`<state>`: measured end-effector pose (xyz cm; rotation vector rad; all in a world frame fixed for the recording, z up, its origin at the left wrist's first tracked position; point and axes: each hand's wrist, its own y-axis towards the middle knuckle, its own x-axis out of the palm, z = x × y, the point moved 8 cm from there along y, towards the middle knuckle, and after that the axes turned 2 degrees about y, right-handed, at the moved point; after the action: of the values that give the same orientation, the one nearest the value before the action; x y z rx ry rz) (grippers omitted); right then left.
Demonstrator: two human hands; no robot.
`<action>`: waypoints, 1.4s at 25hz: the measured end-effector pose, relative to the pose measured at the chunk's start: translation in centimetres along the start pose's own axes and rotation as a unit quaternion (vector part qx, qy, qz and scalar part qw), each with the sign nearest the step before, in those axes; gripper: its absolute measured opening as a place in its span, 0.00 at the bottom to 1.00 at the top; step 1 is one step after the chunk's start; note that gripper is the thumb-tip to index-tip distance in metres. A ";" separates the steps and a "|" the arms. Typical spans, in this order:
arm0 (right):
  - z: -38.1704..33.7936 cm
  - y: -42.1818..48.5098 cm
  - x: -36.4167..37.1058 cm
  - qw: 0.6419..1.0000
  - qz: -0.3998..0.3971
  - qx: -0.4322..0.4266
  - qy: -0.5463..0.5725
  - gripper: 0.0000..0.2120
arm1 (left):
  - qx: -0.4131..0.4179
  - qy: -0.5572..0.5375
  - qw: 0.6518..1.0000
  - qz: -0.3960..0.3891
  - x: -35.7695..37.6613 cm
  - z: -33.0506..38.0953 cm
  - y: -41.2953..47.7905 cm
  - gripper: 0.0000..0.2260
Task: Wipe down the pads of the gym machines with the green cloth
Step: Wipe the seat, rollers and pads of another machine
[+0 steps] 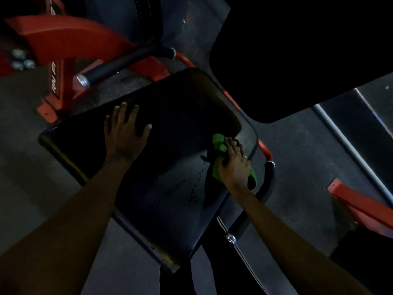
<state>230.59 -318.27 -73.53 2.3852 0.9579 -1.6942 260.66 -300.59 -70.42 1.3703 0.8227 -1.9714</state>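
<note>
1. two bare hands are on one black seat pad [170, 128] of a red-framed gym machine, seen from above in dim light
2. left hand [125, 133] lies flat, palm down, on the upper left part of the pad – fingers spread, thumb out to the right, gripping nothing
3. right hand [234, 165] presses the green cloth [219, 145] against the pad near its right edge – fingers close together and curled over the bunched cloth
4. green cloth shows above the fingers, along the left side of the hand, and again as a small piece at the wrist side
5. small dark droplets [195, 184] speckle the pad just left of and below the cloth
6. black handle grip [269, 179] on a red bar curves just beside the right hand, off the pad's edge
7. second black grip [119, 64] with a metal end cap lies above the pad, well apart from the left hand
8. large black back pad [297, 60] fills the upper right, untouched by either hand
</note>
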 end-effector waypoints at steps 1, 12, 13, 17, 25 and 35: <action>-0.6 0.7 0.2 0.999 -0.010 -0.034 -0.006 0.29 | -0.011 0.002 1.000 0.000 -0.1 -0.4 -0.7 0.30; -2.8 4.7 0.5 0.995 -0.051 -0.076 -0.027 0.31 | -0.211 0.033 0.970 0.117 -2.9 -5.6 -4.9 0.31; -2.4 5.5 0.2 0.999 -0.031 -0.021 -0.021 0.31 | -0.218 0.046 0.968 0.115 -3.1 -5.8 -5.1 0.31; -8.9 3.3 2.4 0.996 -0.021 -0.071 -0.048 0.31 | -0.232 0.068 0.967 0.086 -2.8 -5.5 -5.0 0.32; -10.1 9.5 1.8 0.999 0.006 0.042 -0.018 0.30 | -0.248 0.054 0.963 0.091 -2.4 -5.9 -4.6 0.33; -16.6 13.6 3.4 0.992 0.001 -0.107 -0.066 0.31 | -0.261 0.008 0.956 0.134 -3.0 -6.4 -4.8 0.33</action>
<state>252.12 -321.18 -73.99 2.1116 1.0571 -1.6323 261.62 -292.28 -68.64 1.1115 1.0170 -1.4028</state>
